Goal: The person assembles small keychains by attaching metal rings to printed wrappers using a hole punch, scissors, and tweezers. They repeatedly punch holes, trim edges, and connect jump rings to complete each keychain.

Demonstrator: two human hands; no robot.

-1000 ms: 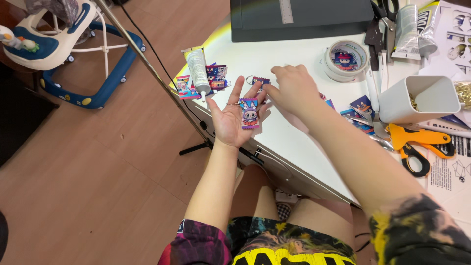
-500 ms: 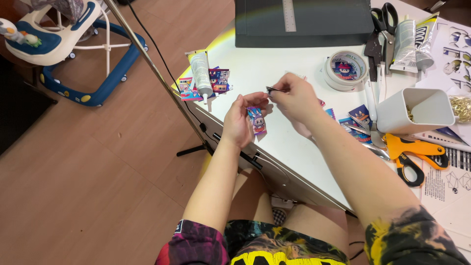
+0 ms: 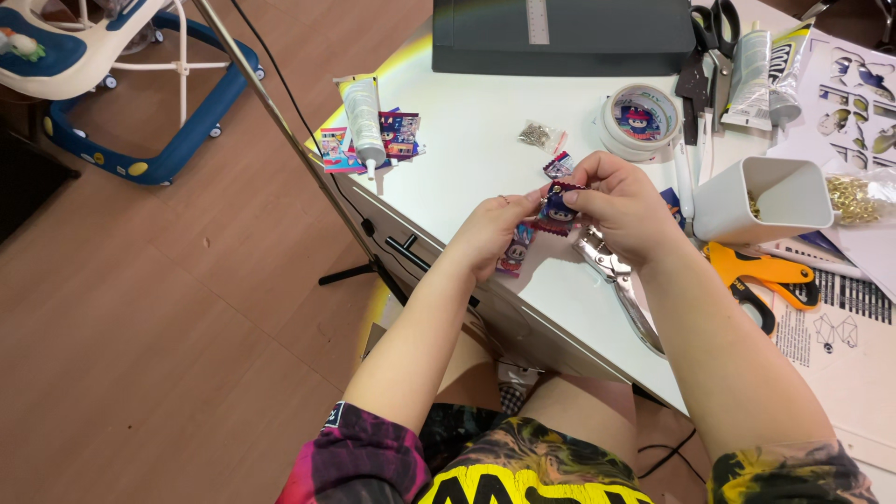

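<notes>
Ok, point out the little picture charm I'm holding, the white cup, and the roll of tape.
picture charm (image 3: 558,213), head view, its printed face.
white cup (image 3: 761,201), head view, its front wall.
roll of tape (image 3: 618,131), head view, its left rim.

On the white counter (image 3: 485,140) we see a dark grey box (image 3: 569,35) at the far edge, with black scissors (image 3: 711,26) and two glue tubes (image 3: 761,61) to its right. A tape roll (image 3: 638,121) lies near a white square cup (image 3: 765,198). Orange-handled cutters (image 3: 761,275) rest beside printed paper sheets (image 3: 854,84), and silver punch pliers (image 3: 618,280) lie near the counter's front edge. At the left corner, a white tube (image 3: 362,119) lies across colourful cards (image 3: 397,135). A small bag of metal bits (image 3: 539,135) sits mid-counter. On the wooden floor (image 3: 140,308) stands a blue baby walker (image 3: 103,84).
</notes>
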